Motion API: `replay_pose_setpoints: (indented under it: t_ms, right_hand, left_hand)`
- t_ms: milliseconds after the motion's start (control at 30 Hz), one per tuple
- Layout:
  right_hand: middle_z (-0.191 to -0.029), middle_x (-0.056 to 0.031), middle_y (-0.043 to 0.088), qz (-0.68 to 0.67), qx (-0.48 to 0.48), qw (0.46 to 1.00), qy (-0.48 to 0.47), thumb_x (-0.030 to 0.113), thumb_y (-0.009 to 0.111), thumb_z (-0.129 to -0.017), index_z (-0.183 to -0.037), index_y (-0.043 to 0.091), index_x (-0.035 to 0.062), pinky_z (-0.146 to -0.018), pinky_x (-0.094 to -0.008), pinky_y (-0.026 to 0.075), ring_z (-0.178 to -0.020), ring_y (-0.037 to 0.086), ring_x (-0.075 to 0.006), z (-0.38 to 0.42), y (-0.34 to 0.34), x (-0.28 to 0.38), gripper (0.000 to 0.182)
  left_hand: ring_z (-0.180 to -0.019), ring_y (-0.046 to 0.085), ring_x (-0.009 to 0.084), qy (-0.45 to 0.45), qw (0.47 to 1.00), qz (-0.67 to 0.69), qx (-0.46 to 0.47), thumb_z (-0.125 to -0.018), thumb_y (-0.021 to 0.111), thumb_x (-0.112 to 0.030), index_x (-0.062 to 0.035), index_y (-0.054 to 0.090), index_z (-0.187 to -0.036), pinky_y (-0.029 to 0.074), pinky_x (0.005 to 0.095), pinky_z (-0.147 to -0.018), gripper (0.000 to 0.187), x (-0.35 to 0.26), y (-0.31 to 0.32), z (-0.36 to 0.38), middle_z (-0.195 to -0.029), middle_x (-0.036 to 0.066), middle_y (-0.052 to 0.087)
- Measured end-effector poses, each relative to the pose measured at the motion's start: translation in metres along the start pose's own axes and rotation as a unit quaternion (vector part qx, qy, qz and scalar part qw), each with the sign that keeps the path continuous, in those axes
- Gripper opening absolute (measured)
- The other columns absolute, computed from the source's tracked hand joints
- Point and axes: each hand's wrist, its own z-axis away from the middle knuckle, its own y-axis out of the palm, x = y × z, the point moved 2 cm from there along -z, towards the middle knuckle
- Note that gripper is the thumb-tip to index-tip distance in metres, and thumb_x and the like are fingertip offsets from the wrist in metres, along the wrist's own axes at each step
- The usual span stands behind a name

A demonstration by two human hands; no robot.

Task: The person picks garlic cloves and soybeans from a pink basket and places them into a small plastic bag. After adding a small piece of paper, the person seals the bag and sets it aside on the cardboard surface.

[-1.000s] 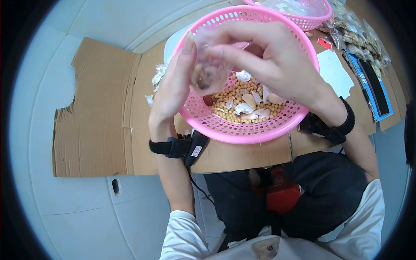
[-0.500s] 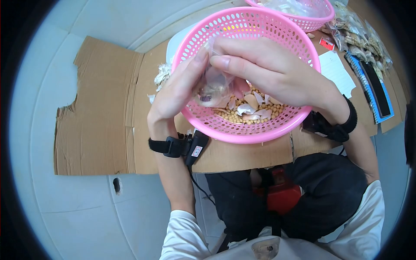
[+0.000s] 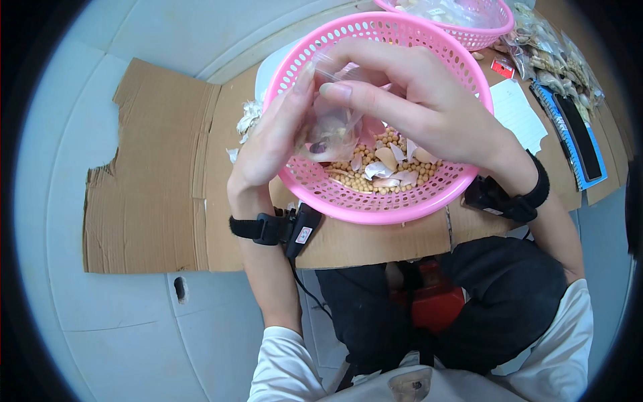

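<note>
Above a large pink basket point(image 3: 402, 216), my left hand point(image 3: 274, 137) pinches the left side of a small clear plastic bag point(image 3: 329, 134). My right hand point(image 3: 418, 100) has its thumb and index finger at the bag's top edge, also gripping it. Something dark and pale lies at the bottom of the bag; I cannot make out what it is. Below the hands the basket holds yellow beans point(image 3: 365, 181) and several pale and pinkish peel-like pieces point(image 3: 386, 158).
A second pink basket point(image 3: 479, 33) with clear bags stands at the back right. Beside it are filled bags point(image 3: 559, 60), a red packet point(image 3: 502, 68), a paper sheet point(image 3: 519, 114) and a blue notebook point(image 3: 596, 175) under a black object. White scraps point(image 3: 249, 119) lie left on the cardboard point(image 3: 154, 187).
The fingers of my right hand have shifted at the bag's mouth, with the thumb and index finger farther apart. The bag's top edge shows more clearly.
</note>
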Motion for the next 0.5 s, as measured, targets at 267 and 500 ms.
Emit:
replay_pose_setpoints:
  t_ms: [267,500]
  right_hand:
    - [-0.117,-0.0061,0.070,-0.066,-0.094,0.993,-0.022,0.013,0.058,-0.108,-0.128,0.063,0.0014,-0.084,-0.0258,0.055,-0.097,0.070,-0.0106,-0.004,0.001,0.001,0.024]
    - [-0.118,-0.0157,0.065,-0.088,-0.168,0.979,0.077,0.016,0.060,-0.107,-0.133,0.054,0.0004,-0.101,-0.0298,0.056,-0.123,0.064,-0.0192,-0.006,-0.025,-0.002,0.032]
  left_hand:
    - [-0.109,0.069,0.0207,0.004,0.999,-0.020,-0.033,-0.114,0.033,-0.050,0.0012,0.052,-0.143,0.055,0.0349,-0.096,0.062,-0.008,0.004,-0.004,-0.121,0.013,0.071]
    - [-0.103,0.072,0.0247,0.070,0.993,0.010,-0.096,-0.112,0.019,-0.061,0.0022,0.054,-0.139,0.058,0.0364,-0.093,0.077,-0.006,-0.002,-0.014,-0.111,0.016,0.073]
